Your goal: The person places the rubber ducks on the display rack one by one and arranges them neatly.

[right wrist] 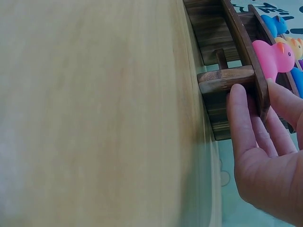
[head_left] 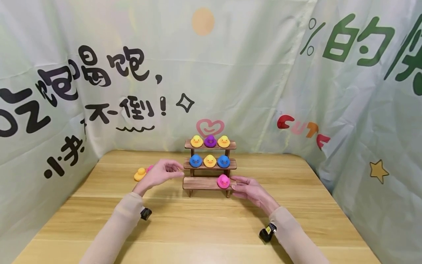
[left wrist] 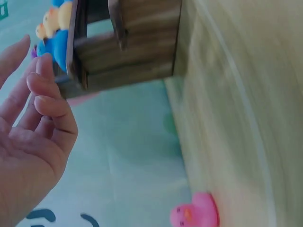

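Observation:
A three-step wooden display rack (head_left: pixel 201 183) stands near the back of the table. At its right end, my right hand (head_left: pixel 252 190) grips the bottom board, with thumb above and fingers underneath. Right by the thumb, a pink rubber duck (head_left: pixel 223 181) sits on that board. My left hand (head_left: pixel 163 172) hovers at the rack's left end, fingers loosely bent and nothing held. The middle board carries a blue duck (head_left: pixel 196 161), a yellow duck (head_left: pixel 209 161) and another blue duck (head_left: pixel 223 161). On top sit a yellow duck (head_left: pixel 196 141), a purple duck (head_left: pixel 210 141) and another yellow duck (head_left: pixel 224 141).
Left of the rack, an orange-yellow duck (head_left: pixel 140 174) lies on the wooden table (head_left: pixel 197 227). Beside it is a second pink duck (left wrist: pixel 196 211), partly hidden by my left hand in the head view. A printed curtain (head_left: pixel 250 91) hangs behind and along both sides.

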The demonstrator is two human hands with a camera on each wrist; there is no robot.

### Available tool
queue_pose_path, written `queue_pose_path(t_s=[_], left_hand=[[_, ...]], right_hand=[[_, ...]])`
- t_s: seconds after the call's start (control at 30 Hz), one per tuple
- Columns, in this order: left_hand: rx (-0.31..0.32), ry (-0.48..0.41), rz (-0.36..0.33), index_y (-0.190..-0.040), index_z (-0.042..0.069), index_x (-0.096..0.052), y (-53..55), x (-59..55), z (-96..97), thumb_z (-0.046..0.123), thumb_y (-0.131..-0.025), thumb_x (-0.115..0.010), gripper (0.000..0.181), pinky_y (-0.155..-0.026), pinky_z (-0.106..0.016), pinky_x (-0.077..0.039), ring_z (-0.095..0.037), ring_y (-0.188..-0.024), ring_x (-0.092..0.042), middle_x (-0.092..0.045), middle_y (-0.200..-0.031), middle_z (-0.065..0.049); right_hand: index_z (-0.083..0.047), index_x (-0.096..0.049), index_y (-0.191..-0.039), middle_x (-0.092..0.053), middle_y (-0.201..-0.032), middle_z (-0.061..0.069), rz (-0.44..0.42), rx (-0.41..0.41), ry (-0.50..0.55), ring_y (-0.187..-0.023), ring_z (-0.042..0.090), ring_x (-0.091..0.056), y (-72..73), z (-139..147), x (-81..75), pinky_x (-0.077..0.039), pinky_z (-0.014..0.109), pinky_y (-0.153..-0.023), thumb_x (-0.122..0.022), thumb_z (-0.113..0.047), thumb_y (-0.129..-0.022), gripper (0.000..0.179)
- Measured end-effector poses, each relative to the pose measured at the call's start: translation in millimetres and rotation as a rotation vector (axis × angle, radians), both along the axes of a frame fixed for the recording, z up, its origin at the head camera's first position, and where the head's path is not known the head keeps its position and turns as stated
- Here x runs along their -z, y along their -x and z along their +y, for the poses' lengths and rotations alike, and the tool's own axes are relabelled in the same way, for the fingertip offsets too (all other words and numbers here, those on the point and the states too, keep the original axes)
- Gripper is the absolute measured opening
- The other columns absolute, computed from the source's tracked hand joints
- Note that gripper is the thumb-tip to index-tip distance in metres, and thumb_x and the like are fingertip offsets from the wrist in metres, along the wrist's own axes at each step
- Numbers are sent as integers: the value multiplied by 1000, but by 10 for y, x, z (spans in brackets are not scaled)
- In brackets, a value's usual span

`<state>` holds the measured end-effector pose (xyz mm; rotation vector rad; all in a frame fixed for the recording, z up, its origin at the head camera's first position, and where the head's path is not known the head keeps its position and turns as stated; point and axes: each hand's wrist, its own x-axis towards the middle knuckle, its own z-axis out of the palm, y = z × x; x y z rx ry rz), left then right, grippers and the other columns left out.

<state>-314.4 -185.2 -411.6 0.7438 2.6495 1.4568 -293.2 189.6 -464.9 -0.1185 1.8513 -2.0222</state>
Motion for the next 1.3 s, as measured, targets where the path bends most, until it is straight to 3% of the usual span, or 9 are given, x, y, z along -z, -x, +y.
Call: queue_pose_path(t_s=[0.2,0.3,0.43,0.53,0.67,0.77,1.0,1.13,1.3], left_hand=[[-80,-26,17,-104,8,-71,34,-10,-232,30,-84,-79,30,-67,-30,-52,-18,-78,-64,-70,-87,-4],[-133,-57,-7,-102,9,-71,81,-10,-319,29,-83,-79,29,-59,-29,-51,-16,-70,-61,-70,-85,-4],[-153,-124,-54,-104,4,-70,148,-9,-389,26,-84,-79,31,-48,-26,-45,-16,-58,-54,-69,-85,-13],[-169,-139,-42,-106,0,-69,161,3,-474,24,-85,-77,33,-55,-26,-49,-17,-64,-59,-69,-88,-17],[-279,-154,14,-104,1,-70,145,39,-655,23,-86,-77,30,-68,-28,-52,-16,-76,-63,-72,-89,-12],[-351,-196,17,-105,0,-69,139,63,-772,23,-86,-77,31,-66,-27,-51,-17,-75,-60,-72,-86,-4],[-462,-256,-63,-113,-2,-65,158,94,-912,25,-87,-76,39,-56,-20,-46,-7,-67,-53,-65,-78,15],[-560,-237,-97,-118,0,-64,141,122,-976,25,-88,-74,40,-59,-19,-47,-3,-68,-51,-64,-83,15],[-556,-188,-149,-126,-2,-60,118,173,-1051,22,-90,-72,45,-72,-22,-51,-2,-80,-55,-66,-97,7]], right_hand=[[5,-37,-147,-42,-135,22,-10,-5,9,-96,14,-69,-3,13,11,-54,37,-94,-61,-1,-94,58],[4,-37,-147,-42,-134,22,-10,0,10,-98,15,-68,-9,35,6,-54,37,-94,-61,-1,-94,58],[5,-38,-146,-42,-134,23,-10,30,4,-96,14,-68,-28,67,-19,-54,36,-94,-61,0,-93,58],[4,-38,-146,-41,-134,22,-3,32,-6,-95,13,-68,-34,68,-33,-54,36,-94,-61,0,-94,58],[4,-37,-147,-41,-135,23,6,1,-1,-98,15,-68,-23,30,-41,-53,37,-95,-61,-2,-94,58],[5,-37,-147,-39,-138,26,7,-8,9,-97,14,-68,-20,0,-44,-54,36,-94,-61,-1,-94,59],[5,-38,-146,-33,-142,28,-12,20,10,-94,13,-68,-23,-4,-23,-54,36,-93,-61,0,-94,58],[5,-38,-146,-30,-145,30,-6,19,12,-95,12,-68,-24,5,-20,-54,36,-93,-62,-1,-93,58],[5,-37,-147,-26,-148,31,-7,11,16,-94,11,-68,-23,7,-29,-54,36,-93,-62,-1,-94,59]])
